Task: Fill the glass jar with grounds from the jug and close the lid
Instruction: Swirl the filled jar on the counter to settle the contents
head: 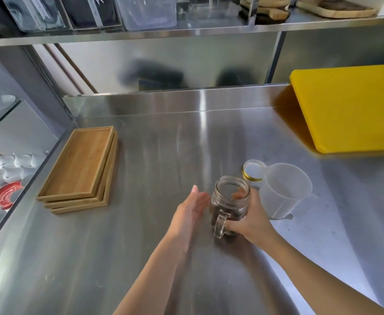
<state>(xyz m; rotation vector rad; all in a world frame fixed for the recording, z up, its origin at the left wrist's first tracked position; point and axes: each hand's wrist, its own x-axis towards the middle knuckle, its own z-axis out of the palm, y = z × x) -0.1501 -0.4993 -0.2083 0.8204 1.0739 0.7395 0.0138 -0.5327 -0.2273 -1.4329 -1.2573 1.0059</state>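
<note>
Stainless-steel counter beneath a steel shelf. Centre: clear glass jar with a side handle, mouth uncovered, dark grounds filling its lower part. Right hand wraps around the jar; left hand is flat and spread just beside it. Behind stand a translucent plastic jug, apparently empty, and the gold-rimmed lid, lying inner side up. No legible writing.
</note>
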